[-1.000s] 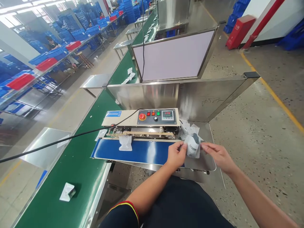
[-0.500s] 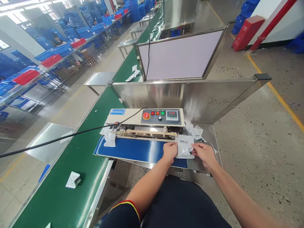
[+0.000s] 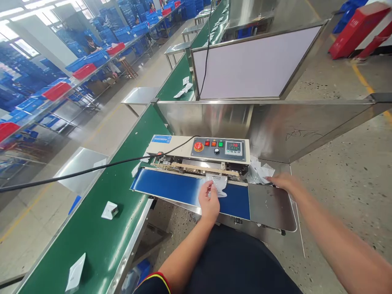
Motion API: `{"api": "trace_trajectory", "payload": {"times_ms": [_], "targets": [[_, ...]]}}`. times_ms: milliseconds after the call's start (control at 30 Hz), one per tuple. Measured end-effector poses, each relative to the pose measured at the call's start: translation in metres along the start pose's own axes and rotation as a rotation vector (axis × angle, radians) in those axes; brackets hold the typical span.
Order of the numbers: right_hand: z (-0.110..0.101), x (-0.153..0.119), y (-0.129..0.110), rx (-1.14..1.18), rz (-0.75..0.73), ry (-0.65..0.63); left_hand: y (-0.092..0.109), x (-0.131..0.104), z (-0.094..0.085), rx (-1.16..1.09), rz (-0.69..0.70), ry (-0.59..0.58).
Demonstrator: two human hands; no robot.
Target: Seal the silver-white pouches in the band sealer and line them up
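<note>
Resting at the front of the cream machine [image 3: 173,147], nearer its right end, a white packet [image 3: 221,186] lies over the blue belt [image 3: 171,188] with its upper edge at the machine's pale strip [image 3: 192,167]; what the packet contains cannot be made out. It is glossy, thin and creased, with faint dark marks near the upper edge. In front of the machine, the left hand [image 3: 210,200] is nearly closed, thumb and forefinger together on the packet's left edge. Just off the machine's right end, the right hand [image 3: 284,182], fingers partly extended, is at a heap of packets [image 3: 260,169]; it is blurred, and I cannot tell whether it has hold of one. Half a second ago both hands were on the packet before the machine's right end; now it is farther left along the machine, with only the left hand on it. The packet that lay on the belt near the machine's left end has gone from there. Left of the machine and nearer the person, two packets [image 3: 109,210] lie well apart on the green conveyor [image 3: 101,241]. Far beyond the machine's left end stand red bins [image 3: 84,72] and blue bins [image 3: 99,61], their contents too blurred to tell
</note>
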State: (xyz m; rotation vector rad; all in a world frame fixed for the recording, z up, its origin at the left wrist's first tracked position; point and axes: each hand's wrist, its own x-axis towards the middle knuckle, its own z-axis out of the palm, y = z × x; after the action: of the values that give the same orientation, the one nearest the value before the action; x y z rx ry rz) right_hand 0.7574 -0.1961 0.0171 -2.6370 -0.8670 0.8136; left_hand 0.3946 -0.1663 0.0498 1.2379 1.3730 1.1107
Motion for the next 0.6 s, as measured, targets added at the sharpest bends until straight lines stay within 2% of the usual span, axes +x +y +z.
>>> {"api": "trace_trajectory", "payload": {"times_ms": [67, 167, 267, 400, 467, 500, 600], "targets": [[-0.01, 0.009, -0.004, -0.007, 0.012, -0.087, 0.005, -0.006, 0.006, 0.021, 0.034, -0.066], [-0.032, 0.003, -0.015, 0.008, 0.004, -0.108, 0.015, -0.011, 0.024, 0.058, 0.154, -0.239], [-0.058, -0.019, -0.018, 0.1, -0.06, -0.16, 0.027, -0.01, 0.048, 0.08, 0.326, -0.43], [-0.079, -0.063, -0.017, 0.296, -0.188, -0.397, 0.042, -0.008, 0.083, 0.077, 0.492, -0.612], [-0.079, -0.086, -0.016, 0.457, -0.215, -0.51, 0.043, -0.009, 0.094, 0.058, 0.471, -0.7], [-0.076, -0.097, -0.015, 0.562, -0.224, -0.522, 0.042, -0.01, 0.097, 0.053, 0.414, -0.736], [-0.057, -0.126, -0.006, 0.835, -0.252, -0.405, 0.03, -0.014, 0.098, 0.042, 0.133, -0.736]]}}
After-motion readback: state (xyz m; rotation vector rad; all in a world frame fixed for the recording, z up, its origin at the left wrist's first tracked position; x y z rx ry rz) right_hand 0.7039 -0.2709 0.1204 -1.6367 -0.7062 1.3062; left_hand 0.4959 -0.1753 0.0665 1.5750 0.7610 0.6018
